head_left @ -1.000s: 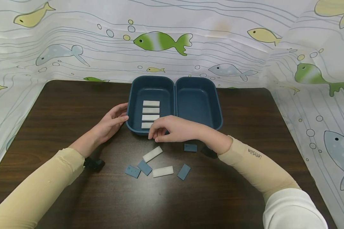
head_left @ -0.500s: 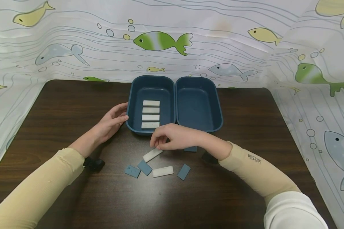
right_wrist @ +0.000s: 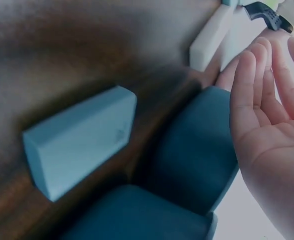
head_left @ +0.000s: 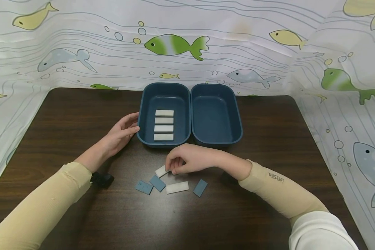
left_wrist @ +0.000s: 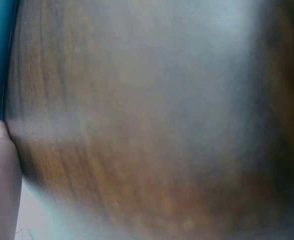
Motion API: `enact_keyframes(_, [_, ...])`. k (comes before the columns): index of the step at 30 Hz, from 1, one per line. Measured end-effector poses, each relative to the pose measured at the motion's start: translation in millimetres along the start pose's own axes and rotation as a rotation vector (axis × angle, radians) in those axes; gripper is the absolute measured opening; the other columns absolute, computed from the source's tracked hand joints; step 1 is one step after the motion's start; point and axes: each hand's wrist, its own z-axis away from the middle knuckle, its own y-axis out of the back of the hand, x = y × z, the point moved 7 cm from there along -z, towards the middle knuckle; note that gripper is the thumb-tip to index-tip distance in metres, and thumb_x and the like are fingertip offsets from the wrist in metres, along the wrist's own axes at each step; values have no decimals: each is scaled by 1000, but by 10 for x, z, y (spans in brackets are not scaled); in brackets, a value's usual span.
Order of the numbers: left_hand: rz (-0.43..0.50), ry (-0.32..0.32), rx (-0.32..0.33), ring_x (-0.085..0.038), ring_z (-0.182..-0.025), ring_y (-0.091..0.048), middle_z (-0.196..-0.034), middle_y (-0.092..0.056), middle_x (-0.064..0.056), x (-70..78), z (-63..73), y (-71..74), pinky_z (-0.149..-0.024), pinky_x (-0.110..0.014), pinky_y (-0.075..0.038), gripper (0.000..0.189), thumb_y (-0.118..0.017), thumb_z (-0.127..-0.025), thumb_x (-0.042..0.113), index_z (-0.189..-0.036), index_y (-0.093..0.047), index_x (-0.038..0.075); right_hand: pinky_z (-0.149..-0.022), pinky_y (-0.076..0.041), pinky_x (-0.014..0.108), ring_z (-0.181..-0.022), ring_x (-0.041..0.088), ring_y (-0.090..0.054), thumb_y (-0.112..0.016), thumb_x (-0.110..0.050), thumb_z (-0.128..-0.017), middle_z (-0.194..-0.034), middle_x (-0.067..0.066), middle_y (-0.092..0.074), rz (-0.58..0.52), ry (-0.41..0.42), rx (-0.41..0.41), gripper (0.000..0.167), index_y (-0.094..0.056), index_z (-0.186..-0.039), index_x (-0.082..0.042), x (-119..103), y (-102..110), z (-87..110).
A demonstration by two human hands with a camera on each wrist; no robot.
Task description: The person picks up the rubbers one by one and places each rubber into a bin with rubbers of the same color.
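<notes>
My left hand rests against the left side of the blue box, fingers and thumb touching its outer wall. Inside that box lies a column of several white rectangular blocks. Over the table, my right hand is at a tilted white block, its fingertips hiding the block's right end. In the right wrist view, the thumb stands apart from the bent fingers, and no block shows between them. Close by lie another white block and blue blocks, one nearly touching the tilted white block.
A second blue box stands directly right of the first. More blue blocks lie left and right on the dark wooden table. One blue block shows in the right wrist view, near the boxes. A fish-patterned cloth hangs behind.
My right hand has moved down from the box's front edge to the tilted white block on the table. The left hand has stayed at the box.
</notes>
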Motion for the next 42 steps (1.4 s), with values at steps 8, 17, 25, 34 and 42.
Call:
enact_keyframes(8, [-7, -5, 3, -4, -136, -47, -147, -46, 10, -13, -6, 3, -110, -15, -38, 59, -53, -111, 10, -164, -26, 9, -90, -59, 24, -92, 1, -62, -77, -6, -98, -109, 7, -74, 12, -51, -35, 19, -74, -116, -4, 70, -111, -6])
enact_keyframes(17, [4, 7, 4, -4, -136, -46, -148, -45, 9, 6, 12, -4, -111, -15, -38, 61, -54, -111, 11, -165, -25, 9, -87, -54, 17, -91, 0, -60, -78, -7, -97, -106, 5, -73, 59, -73, -61, 18, -75, -115, -7, 157, -207, -26])
enact_keyframes(25, [-5, 6, 10, -5, -137, -46, -149, -45, 9, -4, 0, 4, -111, -15, -38, 60, -54, -111, 11, -164, -26, 8, -88, -54, 19, -95, 10, -63, -80, -7, -95, -106, 4, -72, 86, -91, -58, 19, -75, -114, -8, 157, -230, -21])
enact_keyframes(34, [7, -5, 7, -5, -136, -47, -150, -44, 7, -20, -12, 11, -110, -13, -39, 58, -53, -111, 9, -164, -27, 10, -89, -55, 19, -97, 10, -64, -83, -9, -93, -106, 1, -70, 116, -106, -63, 23, -75, -115, -11, 146, -259, 25])
enact_keyframes(42, [2, 2, 15, -5, -136, -48, -149, -45, 7, -19, -18, 9, -109, -13, -40, 59, -53, -111, 10, -164, -27, 9, -87, -52, 16, -96, 8, -61, -86, -12, -91, -105, -1, -69, 136, -131, -77, 28, -76, -117, -12, 157, -302, 56])
